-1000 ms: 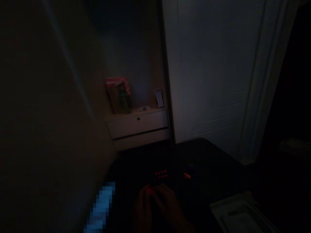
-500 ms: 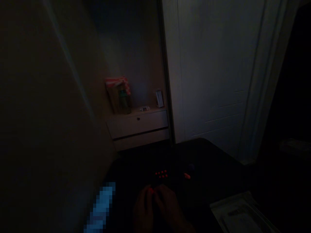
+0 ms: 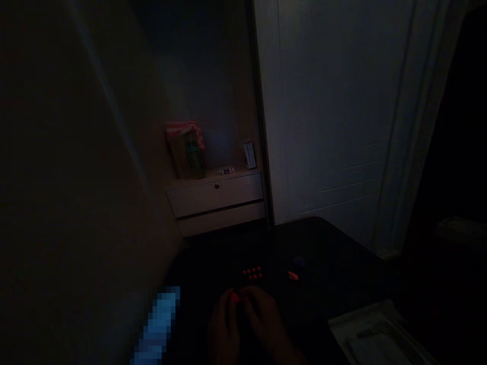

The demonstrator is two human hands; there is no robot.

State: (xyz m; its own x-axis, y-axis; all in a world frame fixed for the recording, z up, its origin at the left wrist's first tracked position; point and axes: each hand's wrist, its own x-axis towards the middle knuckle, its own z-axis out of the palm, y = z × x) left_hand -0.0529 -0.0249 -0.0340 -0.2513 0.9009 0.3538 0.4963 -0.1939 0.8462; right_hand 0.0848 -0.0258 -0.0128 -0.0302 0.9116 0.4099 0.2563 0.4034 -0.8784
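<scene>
In the dark head view, a small soft-looking red lump (image 3: pixel 235 297), like modelling clay, glows between my fingertips. My left hand (image 3: pixel 223 319) pinches it from the left side. From the right, my right hand (image 3: pixel 263 313) closes its thumb and fingers against it. Just beyond my fingers, several small red balls (image 3: pixel 254 273) lie in two short rows on the black table (image 3: pixel 335 284). To their right rest a larger orange-red lump (image 3: pixel 292 276) and a dark purple lump (image 3: pixel 299 262). Dim light hides the finer finger detail.
A clear plastic packet (image 3: pixel 376 329) lies at the table's right front. At the lower left is a pixelated bright blue strip (image 3: pixel 158 324). Behind the table stand a drawer unit (image 3: pixel 216 197) holding a green bottle (image 3: pixel 195 158), and a white door (image 3: pixel 327 111).
The fingers of my right hand have shifted slightly up and left, and more of the red lump shows between my fingertips. The balls and larger lumps stay put.
</scene>
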